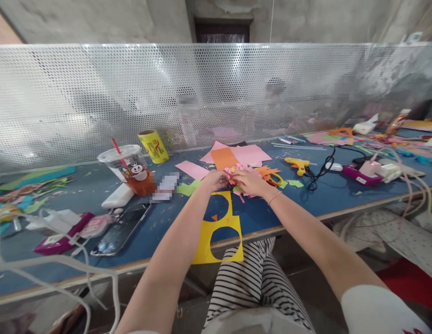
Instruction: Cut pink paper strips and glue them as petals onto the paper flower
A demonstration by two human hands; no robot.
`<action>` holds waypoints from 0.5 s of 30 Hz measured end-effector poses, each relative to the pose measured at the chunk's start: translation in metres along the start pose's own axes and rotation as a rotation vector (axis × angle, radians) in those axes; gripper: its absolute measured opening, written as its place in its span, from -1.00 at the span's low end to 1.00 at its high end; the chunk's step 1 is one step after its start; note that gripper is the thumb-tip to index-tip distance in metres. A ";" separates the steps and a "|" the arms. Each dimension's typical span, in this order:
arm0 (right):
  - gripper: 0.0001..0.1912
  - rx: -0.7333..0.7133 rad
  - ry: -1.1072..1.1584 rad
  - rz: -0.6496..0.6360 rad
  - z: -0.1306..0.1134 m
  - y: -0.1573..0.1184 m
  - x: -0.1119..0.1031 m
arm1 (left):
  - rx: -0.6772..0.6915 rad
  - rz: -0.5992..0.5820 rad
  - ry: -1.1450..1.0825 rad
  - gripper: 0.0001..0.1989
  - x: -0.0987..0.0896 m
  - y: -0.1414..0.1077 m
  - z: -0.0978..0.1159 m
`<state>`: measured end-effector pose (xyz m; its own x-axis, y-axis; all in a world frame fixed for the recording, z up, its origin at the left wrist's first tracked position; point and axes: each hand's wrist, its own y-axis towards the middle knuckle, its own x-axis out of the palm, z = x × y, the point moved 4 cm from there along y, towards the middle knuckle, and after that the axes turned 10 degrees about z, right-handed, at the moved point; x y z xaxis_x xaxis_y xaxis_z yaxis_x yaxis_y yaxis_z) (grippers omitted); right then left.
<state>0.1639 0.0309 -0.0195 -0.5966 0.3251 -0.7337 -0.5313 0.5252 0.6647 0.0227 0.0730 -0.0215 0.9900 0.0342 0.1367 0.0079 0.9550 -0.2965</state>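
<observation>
Both hands meet over a bunch of curled pink paper at the middle of the blue table. My left hand is closed at its left edge, the fingertips partly hidden. From the right, my right hand pinches the same pink paper, a bit of yellow showing by the fingers. Orange paper pieces lie just right of it, beside yellow-handled scissors. Below my hands, a yellow sheet with round holes cut out overhangs the table's front edge. Pink sheets and an orange sheet lie behind.
A drink cup with a red straw, a yellow tape roll and a phone stand or lie left. Right are a yellow glue gun, its black cord and a purple power strip. A perforated metal screen runs behind.
</observation>
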 end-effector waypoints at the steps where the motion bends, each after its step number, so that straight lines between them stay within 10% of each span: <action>1: -0.65 -0.012 -0.012 -0.008 -0.001 0.000 0.001 | 0.001 -0.004 0.012 -0.82 0.000 0.000 0.000; 15: -0.63 0.024 -0.186 -0.150 -0.001 -0.005 0.012 | 0.086 0.059 0.240 -0.63 -0.008 0.007 -0.007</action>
<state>0.1590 0.0317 -0.0309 -0.3901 0.3800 -0.8387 -0.5899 0.5963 0.5445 0.0156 0.0773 -0.0312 0.9936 0.0295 -0.1093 -0.0526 0.9752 -0.2148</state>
